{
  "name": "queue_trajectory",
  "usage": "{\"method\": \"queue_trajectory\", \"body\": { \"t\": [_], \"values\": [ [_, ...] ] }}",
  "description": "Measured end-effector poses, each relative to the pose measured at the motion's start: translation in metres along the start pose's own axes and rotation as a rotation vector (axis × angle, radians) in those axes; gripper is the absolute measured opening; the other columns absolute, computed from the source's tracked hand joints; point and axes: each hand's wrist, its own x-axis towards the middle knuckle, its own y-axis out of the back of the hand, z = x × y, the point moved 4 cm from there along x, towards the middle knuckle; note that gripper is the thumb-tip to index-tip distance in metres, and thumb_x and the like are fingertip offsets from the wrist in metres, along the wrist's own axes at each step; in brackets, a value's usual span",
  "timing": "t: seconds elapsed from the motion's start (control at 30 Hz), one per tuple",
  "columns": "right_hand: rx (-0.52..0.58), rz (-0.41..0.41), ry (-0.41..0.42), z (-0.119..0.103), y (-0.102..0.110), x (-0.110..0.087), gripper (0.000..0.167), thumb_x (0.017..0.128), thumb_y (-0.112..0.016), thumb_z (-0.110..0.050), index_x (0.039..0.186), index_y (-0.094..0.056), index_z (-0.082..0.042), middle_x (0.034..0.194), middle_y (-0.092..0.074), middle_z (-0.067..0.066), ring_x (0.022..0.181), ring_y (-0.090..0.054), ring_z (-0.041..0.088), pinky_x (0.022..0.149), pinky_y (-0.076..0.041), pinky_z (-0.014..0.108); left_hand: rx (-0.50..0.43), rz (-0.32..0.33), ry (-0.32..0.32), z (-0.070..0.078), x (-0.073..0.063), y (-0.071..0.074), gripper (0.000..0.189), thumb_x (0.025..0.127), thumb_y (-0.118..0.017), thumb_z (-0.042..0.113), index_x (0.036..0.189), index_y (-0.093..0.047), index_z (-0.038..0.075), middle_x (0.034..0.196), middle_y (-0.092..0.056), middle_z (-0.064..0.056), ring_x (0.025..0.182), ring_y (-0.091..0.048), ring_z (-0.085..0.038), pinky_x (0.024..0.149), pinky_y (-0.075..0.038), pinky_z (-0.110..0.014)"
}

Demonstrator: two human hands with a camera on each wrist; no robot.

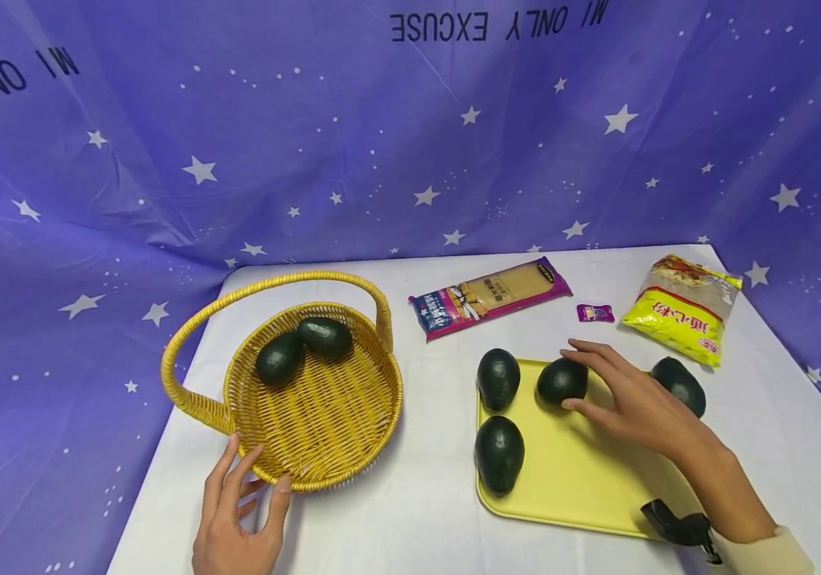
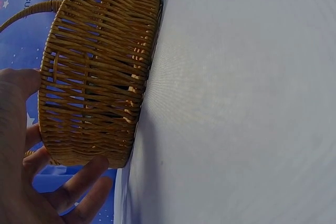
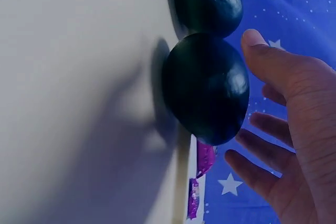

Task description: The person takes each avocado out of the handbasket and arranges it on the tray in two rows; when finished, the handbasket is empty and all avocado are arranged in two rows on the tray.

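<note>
Two dark green avocados [image 1: 324,337] lie in the yellow wicker basket [image 1: 373,447], near its back left wall. My left hand [image 1: 234,511] rests at the basket's near-left rim, fingers spread; in the left wrist view the thumb tip meets the rim of the basket [image 2: 100,72]. Over the yellow tray [image 1: 569,495], my right hand [image 1: 626,399] reaches around an avocado [image 1: 557,383], thumb and fingers apart. The right wrist view shows a gap between that hand [image 3: 294,124] and the avocado [image 3: 205,87]. Two more avocados [image 1: 499,455] line the tray's left side.
Another avocado [image 1: 680,387] sits at the tray's back right corner, partly behind my right hand. Farther back lie a long noodle packet [image 1: 493,295], a small purple packet [image 1: 595,313] and a yellow food bag [image 1: 684,307]. A starry purple cloth [image 1: 382,144] hangs behind the white table.
</note>
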Motion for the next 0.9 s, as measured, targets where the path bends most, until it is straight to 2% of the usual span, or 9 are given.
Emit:
{"method": "queue_trajectory", "body": {
  "t": [0.73,0.8,0.9],
  "values": [
    [-0.032,0.021,0.165,-0.048,0.013,0.030,0.068,0.089,-0.092,-0.027,0.149,-0.062,-0.016,0.153,-0.060,0.003,0.136,-0.062,0.024,0.099,-0.059,0.048,0.010,0.010,-0.006,0.001,0.000,0.000,0.054,0.091,-0.090,0.025,0.141,-0.072,0.022,0.163,-0.050,0.007,0.096,-0.053,0.017,0.080,-0.040,0.006],
    [-0.025,0.012,0.180,-0.052,0.013,0.033,0.068,0.089,-0.091,-0.027,0.149,-0.062,-0.016,0.152,-0.061,0.001,0.136,-0.062,0.022,0.101,-0.059,0.046,0.012,0.009,-0.006,0.001,0.000,0.000,0.054,0.091,-0.090,0.025,0.141,-0.071,0.022,0.163,-0.050,0.007,0.096,-0.059,0.011,0.079,-0.040,0.006],
    [-0.013,0.003,0.204,-0.058,0.013,0.037,0.067,0.090,-0.091,-0.026,0.149,-0.062,-0.016,0.152,-0.061,-0.001,0.136,-0.062,0.020,0.104,-0.057,0.045,0.007,0.004,-0.007,0.000,0.001,0.000,0.054,0.091,-0.090,0.025,0.142,-0.071,0.021,0.164,-0.050,0.005,0.096,-0.071,-0.008,0.079,-0.039,0.006]
  ]
}}
